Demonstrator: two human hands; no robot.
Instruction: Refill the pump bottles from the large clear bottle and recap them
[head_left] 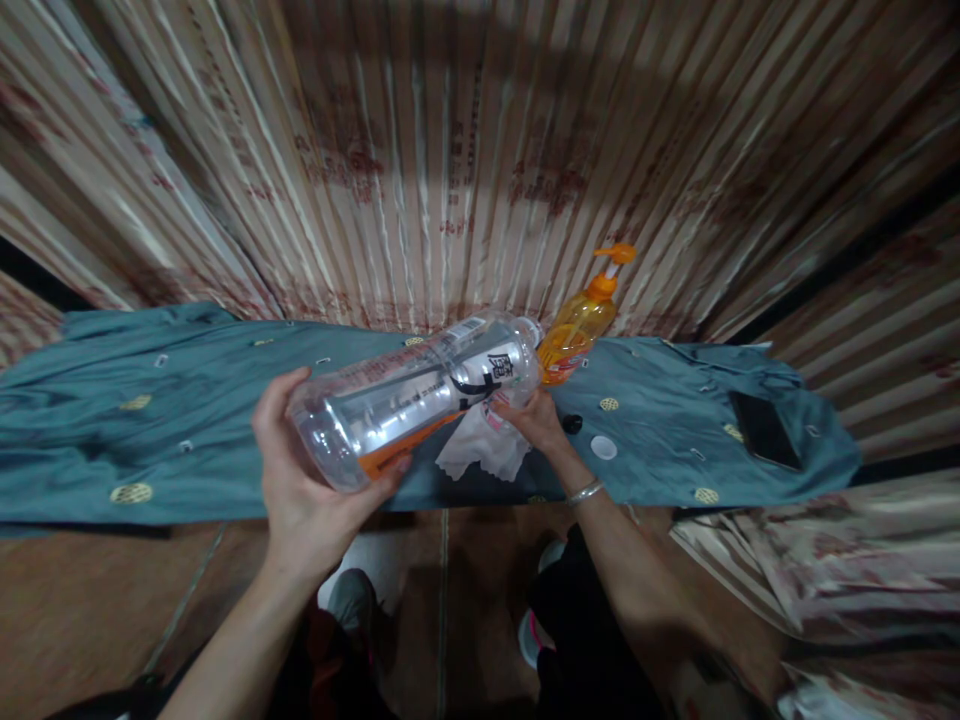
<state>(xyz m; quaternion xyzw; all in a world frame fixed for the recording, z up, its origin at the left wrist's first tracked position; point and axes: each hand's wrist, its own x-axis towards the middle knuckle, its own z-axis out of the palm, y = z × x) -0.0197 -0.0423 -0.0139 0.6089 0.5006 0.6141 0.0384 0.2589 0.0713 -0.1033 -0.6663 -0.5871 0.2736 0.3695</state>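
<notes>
A large clear plastic bottle [427, 385] with a silver, black and orange label lies tilted in the air above the cloth-covered surface. My left hand [315, 490] wraps round its base, fingers behind it and thumb along its lower side. Below the bottle's neck end, my right hand [529, 420] is closed on a crumpled white tissue [484, 450], which hangs down and touches the label side. Some right fingers are hidden behind the tissue and bottle. Just beyond the neck stands a pump bottle [577, 335] of orange liquid with an orange pump head.
A small black cap [572, 424] and a white round lid [603, 447] lie right of my right hand. Farther right is a dark phone [765, 430]. A teal patterned cloth [225, 430] covers the narrow table; striped printed sheeting [465, 150] rises behind it.
</notes>
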